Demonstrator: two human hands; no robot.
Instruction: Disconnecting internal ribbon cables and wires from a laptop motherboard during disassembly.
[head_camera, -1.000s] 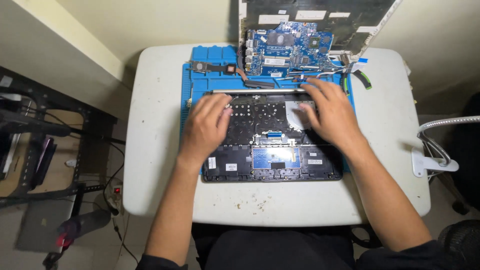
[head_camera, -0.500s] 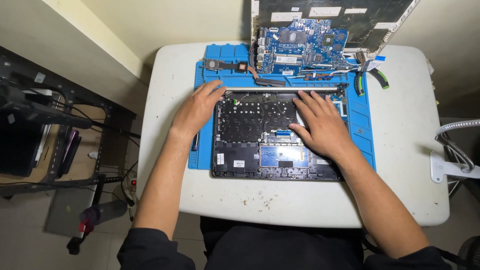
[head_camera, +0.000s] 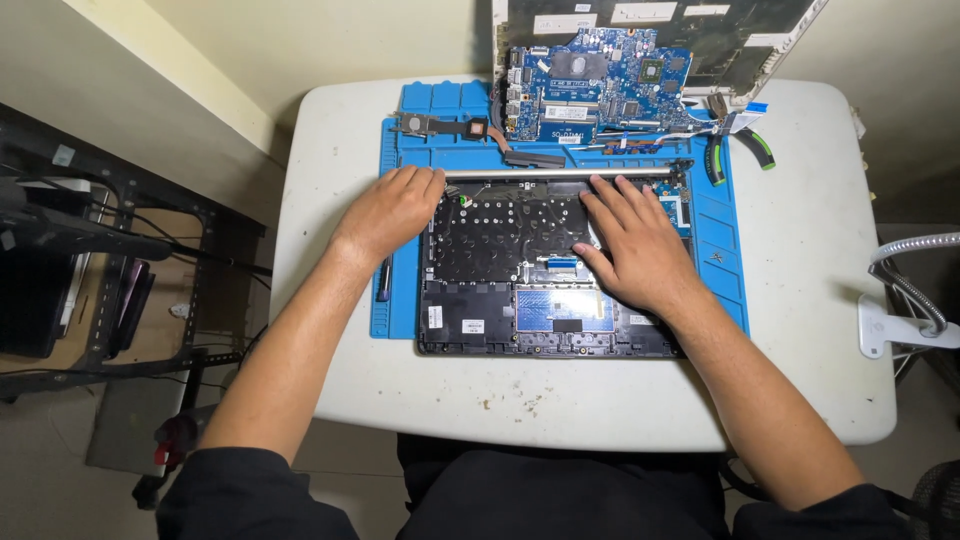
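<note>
While the opened laptop base (head_camera: 545, 265) lay on the blue mat (head_camera: 725, 250) atop the white bench (head_camera: 820, 200), the left hand (head_camera: 392, 208) rested flat at its upper-left corner and the right hand (head_camera: 632, 243) pressed open-fingered on its keyboard backing.

Opened black laptop base (head_camera: 500, 300), internals up, flat on blue mat, both hands resting on it.
</note>
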